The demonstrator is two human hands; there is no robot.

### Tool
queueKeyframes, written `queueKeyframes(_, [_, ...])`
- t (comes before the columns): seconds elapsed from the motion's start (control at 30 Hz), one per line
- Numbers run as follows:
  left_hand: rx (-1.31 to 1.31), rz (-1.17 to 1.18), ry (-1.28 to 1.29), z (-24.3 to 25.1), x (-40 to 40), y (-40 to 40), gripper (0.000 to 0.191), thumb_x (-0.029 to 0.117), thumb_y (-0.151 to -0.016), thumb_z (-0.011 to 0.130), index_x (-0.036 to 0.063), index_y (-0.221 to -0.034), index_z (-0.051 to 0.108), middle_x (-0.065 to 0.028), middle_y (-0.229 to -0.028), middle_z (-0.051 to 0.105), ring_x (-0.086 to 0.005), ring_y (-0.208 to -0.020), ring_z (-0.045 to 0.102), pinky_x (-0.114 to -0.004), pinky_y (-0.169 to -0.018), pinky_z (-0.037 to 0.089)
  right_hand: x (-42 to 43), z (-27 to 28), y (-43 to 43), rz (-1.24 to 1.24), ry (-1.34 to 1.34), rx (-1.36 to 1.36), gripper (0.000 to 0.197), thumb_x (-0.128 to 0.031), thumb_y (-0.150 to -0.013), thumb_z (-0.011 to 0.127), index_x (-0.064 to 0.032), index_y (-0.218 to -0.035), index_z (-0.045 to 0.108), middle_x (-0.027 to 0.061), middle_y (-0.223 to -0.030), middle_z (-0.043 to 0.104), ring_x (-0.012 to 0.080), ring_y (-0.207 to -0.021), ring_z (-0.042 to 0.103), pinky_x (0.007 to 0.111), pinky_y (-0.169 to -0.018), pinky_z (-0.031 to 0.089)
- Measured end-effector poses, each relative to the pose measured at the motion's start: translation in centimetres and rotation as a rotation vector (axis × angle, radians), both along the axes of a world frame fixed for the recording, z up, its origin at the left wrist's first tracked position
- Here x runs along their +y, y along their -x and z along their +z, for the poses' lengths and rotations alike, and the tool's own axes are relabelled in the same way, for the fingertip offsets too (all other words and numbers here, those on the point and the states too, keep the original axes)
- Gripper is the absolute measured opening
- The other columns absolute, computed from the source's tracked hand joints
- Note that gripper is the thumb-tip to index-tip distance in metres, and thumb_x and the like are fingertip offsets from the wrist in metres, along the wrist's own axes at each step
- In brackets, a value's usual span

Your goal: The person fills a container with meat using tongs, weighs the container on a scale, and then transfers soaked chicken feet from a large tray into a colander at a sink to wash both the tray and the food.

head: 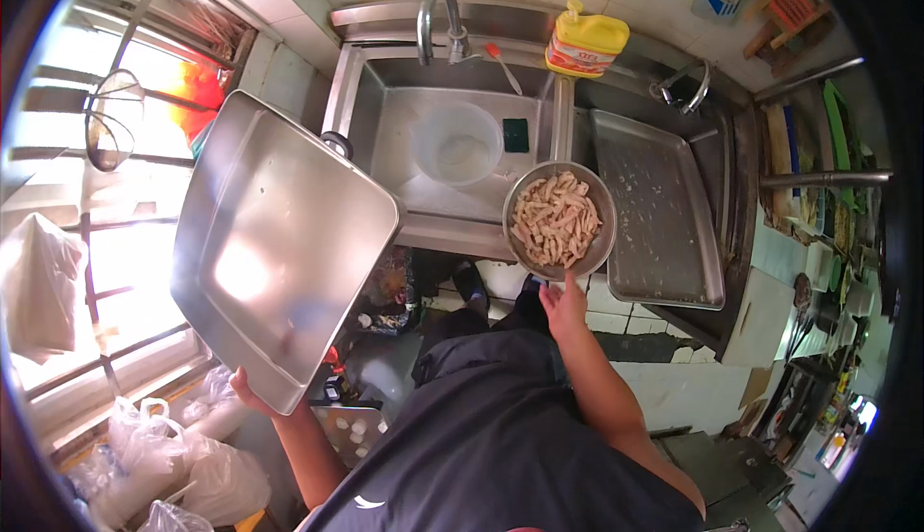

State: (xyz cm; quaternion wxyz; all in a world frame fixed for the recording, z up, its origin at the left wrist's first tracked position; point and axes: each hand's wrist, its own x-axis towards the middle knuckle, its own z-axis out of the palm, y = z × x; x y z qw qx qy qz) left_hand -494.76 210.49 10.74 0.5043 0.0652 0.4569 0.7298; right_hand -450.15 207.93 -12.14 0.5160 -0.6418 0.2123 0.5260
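My left hand [253, 395] grips the near corner of a large rectangular stainless steel pan [289, 243], which is tilted at the left beside the sink. My right hand [565, 308] is at the near rim of a round metal bowl [610, 222] filled with pale strips of food, perhaps chicken feet or meat [556, 218]. Its fingers are partly spread; whether they grip the rim I cannot tell. The bowl sits over the front edge between two sinks. In the left sink [390, 200] are a translucent plastic basin [433, 164] and a green scouring pad [515, 135].
A shallow metal tray [657, 222] lies over the right sink. Behind stand a faucet [455, 34], a yellow jug [588, 41] and a red-tipped brush [505, 66]. A second faucet [693, 92] is at the right. Plastic bags [209, 467] lie at the lower left, below a barred window.
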Motion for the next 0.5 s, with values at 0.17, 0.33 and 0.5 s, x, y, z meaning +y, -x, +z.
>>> queueKeyframes(0.17, [0.016,-0.241,-0.266,-1.4,-2.3,3.7,0.066,0.039,-0.091,0.052,0.0007,-0.144,0.044,-0.0162,-0.139,0.054,-0.0359,-0.124,0.053,-0.059,-0.111,0.037,8.8,8.7,1.7,0.725,-0.535,-0.448,0.035,-0.032,-0.098,0.063,-0.0034,-0.116,0.056,0.0028,-0.088,0.057,0.0202,-0.080,0.064,0.031,-0.073,0.053])
queueKeyframes(0.33, [-0.078,-0.186,-0.320,-0.6,-2.8,3.3,0.067,0.043,-0.091,0.051,0.0011,-0.144,0.044,-0.0164,-0.139,0.053,-0.0360,-0.124,0.053,-0.059,-0.109,0.037,29.2,4.4,1.8,1.357,-0.461,-1.324,0.053,-0.046,-0.094,0.065,0.0016,-0.117,0.065,0.0120,-0.111,0.068,0.0258,-0.102,0.065,0.038,-0.089,0.051])
queueKeyframes(0.5, [-0.004,-0.065,-0.236,1.4,-2.9,1.3,0.058,0.038,-0.092,0.049,-0.0010,-0.135,0.051,-0.0186,-0.134,0.056,-0.0331,-0.123,0.054,-0.051,-0.109,0.040,36.3,-12.1,-3.5,2.147,-0.019,-0.446,0.068,-0.053,-0.084,0.072,-0.0045,-0.130,0.063,0.0141,-0.131,0.062,0.0251,-0.114,0.058,0.044,-0.095,0.045])
